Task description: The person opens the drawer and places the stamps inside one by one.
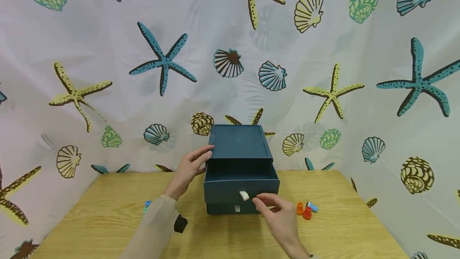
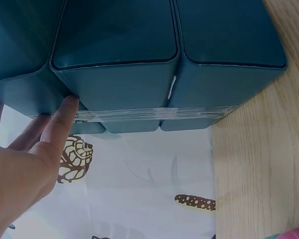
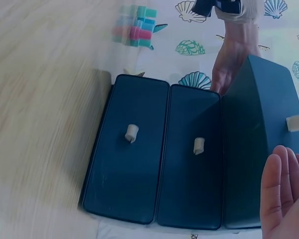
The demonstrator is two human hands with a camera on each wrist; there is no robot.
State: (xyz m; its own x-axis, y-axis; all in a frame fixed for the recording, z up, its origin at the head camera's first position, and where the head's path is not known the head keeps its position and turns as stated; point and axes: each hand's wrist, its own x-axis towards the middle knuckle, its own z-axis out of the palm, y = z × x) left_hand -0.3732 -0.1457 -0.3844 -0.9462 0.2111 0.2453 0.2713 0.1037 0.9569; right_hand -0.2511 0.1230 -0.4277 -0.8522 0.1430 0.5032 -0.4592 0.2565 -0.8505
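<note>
A dark blue chest of small drawers (image 1: 238, 141) stands on the table, its top drawer (image 1: 221, 192) pulled out and bare inside where it shows. At the left side of the chest is my left hand (image 1: 189, 169), fingers straight and touching the side near the top. A white pull tab (image 1: 244, 196) sticks out from the open drawer's front. Just right of that tab hovers my right hand (image 1: 280, 215), thumb and forefinger close together with nothing between them. In the right wrist view, two lower drawers (image 3: 192, 189) are closed, each with its own tab.
To the right of the chest lie small orange (image 1: 300, 208), red (image 1: 307, 213) and blue (image 1: 312, 206) pieces. A few small coloured pieces (image 1: 147, 204) are partly hidden behind the left sleeve. A shell-patterned curtain (image 1: 237, 91) hangs behind the wooden table (image 1: 345, 203).
</note>
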